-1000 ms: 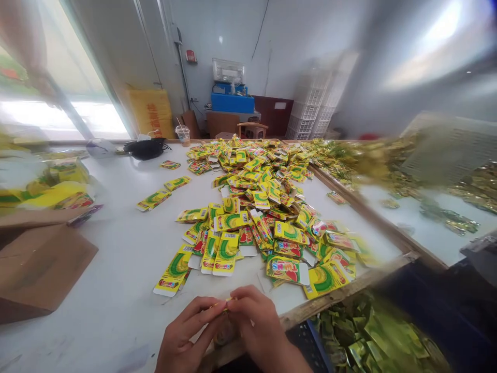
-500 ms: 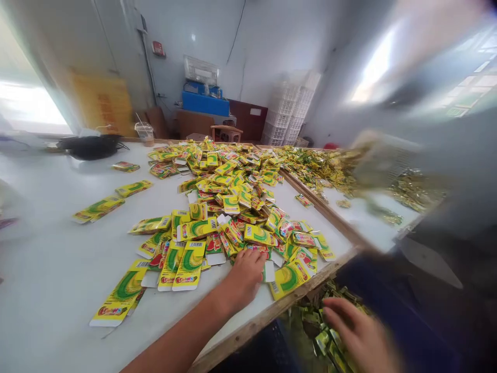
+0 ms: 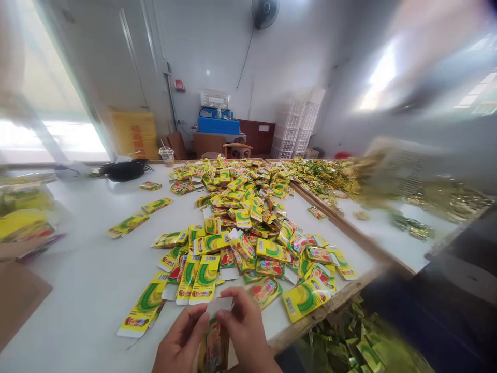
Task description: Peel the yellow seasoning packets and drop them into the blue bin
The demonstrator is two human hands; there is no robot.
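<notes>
At the near side of the table, my left hand (image 3: 182, 339) and my right hand (image 3: 248, 329) both grip one small printed carton (image 3: 213, 342), held upright between them. Its white end flap (image 3: 219, 306) stands up at the top, with my right thumb and fingers on it. My left fingers close round the carton's left side. Its lower part is partly hidden by the hands. Just beyond lies a heap of yellow and green cartons (image 3: 243, 217), some with white flaps showing. A yellow carton (image 3: 306, 298) rests by the table's wooden edge, right of my right hand.
A wooden strip (image 3: 330, 212) divides the white table (image 3: 89, 280); loose packets (image 3: 326, 173) lie beyond it. Below the edge at right, a container holds more green-yellow pieces (image 3: 361, 342). A black object (image 3: 122, 171) and plastic cup (image 3: 166, 155) stand far left. Cardboard (image 3: 19, 300) lies near left.
My left hand has drawn back from the heap, and my right hand has come up from the container to meet it. Both now hold a carton. The view has tilted up and turned left.
</notes>
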